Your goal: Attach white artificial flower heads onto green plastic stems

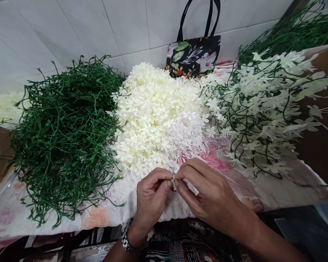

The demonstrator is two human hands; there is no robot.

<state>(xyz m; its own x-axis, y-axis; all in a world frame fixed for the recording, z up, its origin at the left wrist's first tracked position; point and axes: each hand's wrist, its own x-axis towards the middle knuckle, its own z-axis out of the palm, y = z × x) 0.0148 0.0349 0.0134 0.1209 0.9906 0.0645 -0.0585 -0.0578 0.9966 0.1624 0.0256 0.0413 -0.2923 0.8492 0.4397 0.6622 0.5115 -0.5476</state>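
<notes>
My left hand and my right hand meet at the front of the table, thumbs and forefingers pinched together. Between the fingertips is a small white artificial flower, mostly covered by them. Just beyond my hands rises a heap of loose cream-white flower heads. A pile of thin white stamens lies against its right side. To the left stands a big tangle of green plastic stems. On the right, assembled white flower sprays with green stems are heaped up.
A floral cloth covers the table. A black flowered handbag leans on the tiled wall at the back. More green stems lie at the far right. Cardboard boxes stand at the left and right edges.
</notes>
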